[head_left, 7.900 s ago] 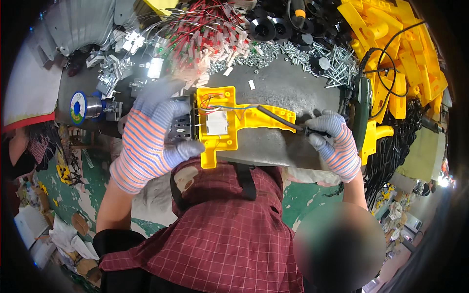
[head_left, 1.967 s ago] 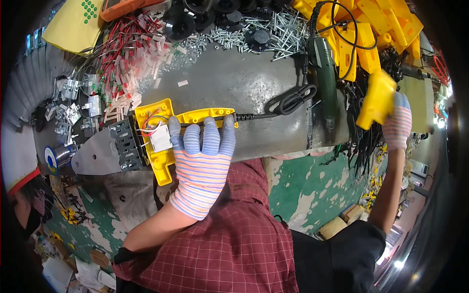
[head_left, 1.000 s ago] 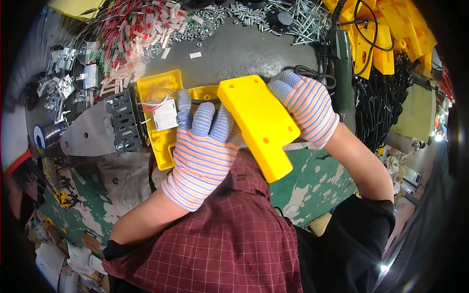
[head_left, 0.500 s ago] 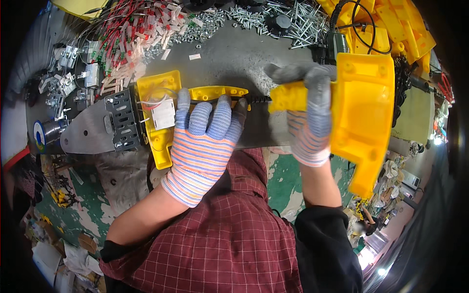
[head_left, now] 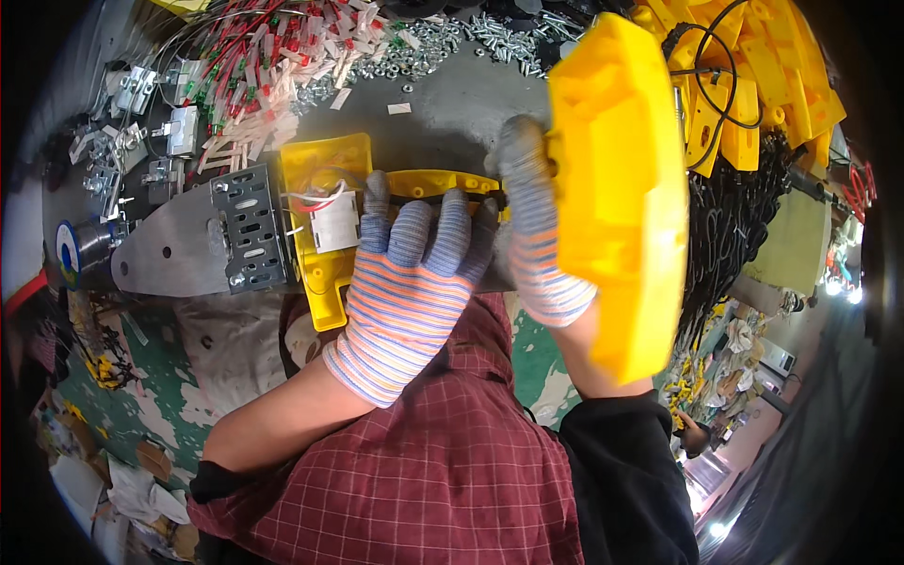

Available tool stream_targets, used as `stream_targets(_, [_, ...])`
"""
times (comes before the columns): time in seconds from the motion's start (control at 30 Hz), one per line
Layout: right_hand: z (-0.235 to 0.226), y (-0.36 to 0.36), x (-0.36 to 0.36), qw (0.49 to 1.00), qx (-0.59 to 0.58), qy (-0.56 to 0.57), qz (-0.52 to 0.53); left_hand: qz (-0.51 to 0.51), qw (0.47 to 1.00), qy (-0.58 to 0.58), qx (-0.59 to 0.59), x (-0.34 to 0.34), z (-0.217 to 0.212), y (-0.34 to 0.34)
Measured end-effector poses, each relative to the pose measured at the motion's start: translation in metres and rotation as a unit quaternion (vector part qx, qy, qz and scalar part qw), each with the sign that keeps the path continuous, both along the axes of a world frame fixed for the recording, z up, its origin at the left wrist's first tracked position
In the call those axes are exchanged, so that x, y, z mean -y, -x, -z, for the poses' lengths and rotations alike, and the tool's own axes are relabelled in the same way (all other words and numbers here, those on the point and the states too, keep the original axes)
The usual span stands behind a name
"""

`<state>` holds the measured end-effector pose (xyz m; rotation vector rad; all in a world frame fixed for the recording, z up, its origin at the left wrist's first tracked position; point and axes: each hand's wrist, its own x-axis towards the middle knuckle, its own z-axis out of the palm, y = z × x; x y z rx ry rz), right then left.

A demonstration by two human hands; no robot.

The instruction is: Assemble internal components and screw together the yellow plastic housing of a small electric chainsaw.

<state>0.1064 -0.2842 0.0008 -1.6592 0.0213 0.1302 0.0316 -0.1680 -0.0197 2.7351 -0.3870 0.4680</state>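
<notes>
Two yellow shells are in play. The open half (head_left: pixel 325 240) lies on the grey surface (head_left: pixel 452 118) near its front edge, with white and red wires and a pale block showing inside it, and a perforated metal plate (head_left: pixel 202 240) sticks out of its left end toward the surface's left edge. The left hand (head_left: pixel 410 282), in a striped glove, lies flat over the shell's narrow handle part (head_left: pixel 435 181), fingers spread and pressing down rather than pinching. The right hand (head_left: pixel 532 231), also gloved, has its grip closed around one edge of the yellow cover (head_left: pixel 617 193), which is held up in the air, tilted, just right of the open half and not touching it yet.

To seat the cover well, I judge that the left hand should hold the lower half flat and steady so it cannot slide toward the front edge. The cover needs turning so that its hollow side faces down and its outline matches the half below. Wires look like the main risk: any loop standing above the rim would get trapped in the seam, so they want tucking in first. Lowering one end first and then rocking the rest down, with the left fingers slipping out just ahead of it, seems the safest way.

Loose screws (head_left: pixel 471 38), tagged red wires (head_left: pixel 273 56) and more yellow shells (head_left: pixel 753 85) crowd the back and right edges.
</notes>
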Motion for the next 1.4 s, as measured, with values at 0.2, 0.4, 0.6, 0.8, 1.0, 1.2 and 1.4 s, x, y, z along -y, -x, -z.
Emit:
stream_targets(0.2, [-0.006,0.008,-0.013,0.974,0.076,-0.075,-0.202,0.005,0.964,0.259,-0.056,0.004,0.008,0.009])
stream_targets(0.4, [0.009,0.010,-0.010,0.970,0.123,-0.073,-0.194,0.056,0.969,0.214,-0.108,-0.029,-0.039,0.025])
stream_targets(0.6, [0.007,0.007,-0.003,0.950,-0.002,-0.148,-0.277,-0.098,0.995,0.012,0.013,-0.091,-0.042,0.025])
stream_targets(0.8, [0.005,-0.001,-0.015,0.862,0.276,0.343,-0.250,-0.013,0.996,-0.074,-0.038,-0.110,-0.035,0.031])
stream_targets(1.0, [-0.019,-0.006,-0.017,0.845,0.280,0.319,-0.325,-0.001,0.999,0.031,0.028,-0.127,-0.030,0.064])
stream_targets(1.2, [-0.019,-0.010,-0.019,0.816,0.268,0.365,-0.360,0.045,0.998,0.028,0.028,-0.129,-0.011,0.065])
stream_targets(1.4, [-0.021,-0.002,-0.019,0.783,0.312,0.396,-0.364,0.067,0.991,-0.006,0.116,-0.123,-0.005,0.059])
